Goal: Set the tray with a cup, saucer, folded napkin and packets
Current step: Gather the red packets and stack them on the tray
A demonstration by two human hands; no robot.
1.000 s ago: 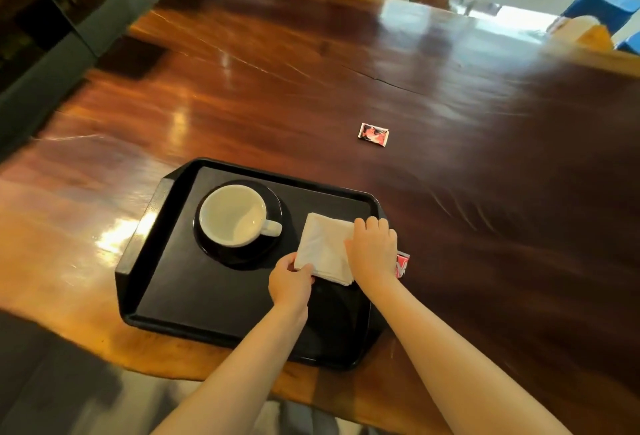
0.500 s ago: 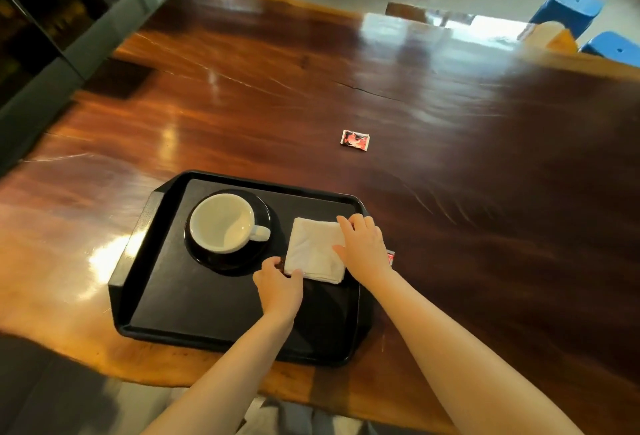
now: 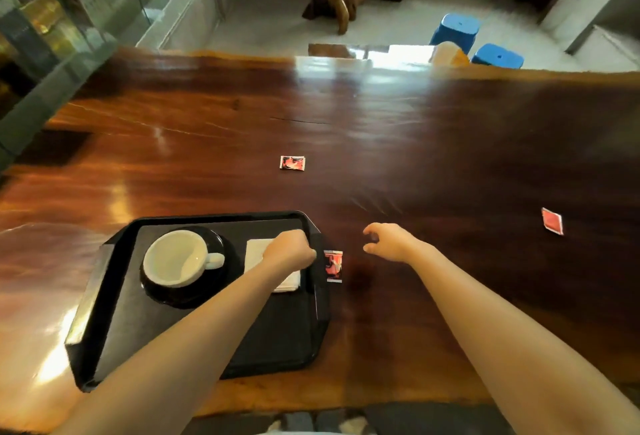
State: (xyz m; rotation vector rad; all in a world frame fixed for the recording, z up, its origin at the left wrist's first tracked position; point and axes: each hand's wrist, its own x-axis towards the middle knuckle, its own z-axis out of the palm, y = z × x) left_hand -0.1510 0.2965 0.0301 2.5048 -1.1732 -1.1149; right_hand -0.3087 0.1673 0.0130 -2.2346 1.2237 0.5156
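**Desk:** Head camera, looking down on a polished reddish-brown wooden counter (image 3: 381, 144). Where does your setting stand?

**Caption:** Your black plastic rectangular tray (image 3: 313, 227) sits at the near edge. On it, a white ceramic cup (image 3: 175, 258) stands in its black round saucer (image 3: 221, 244), handle turned right, and a white folded paper napkin (image 3: 256, 253) lies just beside them, so the drinking pieces are grouped and the napkin is within easy reach.

**Desk:** And your hands?

**Caption:** Your left hand (image 3: 289, 251) is curled nearly closed over the napkin's right part, at the tray's right rim; whether it grips anything, the view does not show. Your right hand (image 3: 391, 240) hovers above bare wood, fingers spread and loosely hooked, holding nothing.

**Desk:** The packets?

**Caption:** None is on the tray. One red-and-white printed paper packet (image 3: 333, 265) lies on the counter touching, or just beside, the tray's right rim. A second, similar packet (image 3: 292, 162) lies well beyond the tray, and a plain red packet (image 3: 552, 221) far to your right. Your open right hand looks set to gather them, likely the nearest first.
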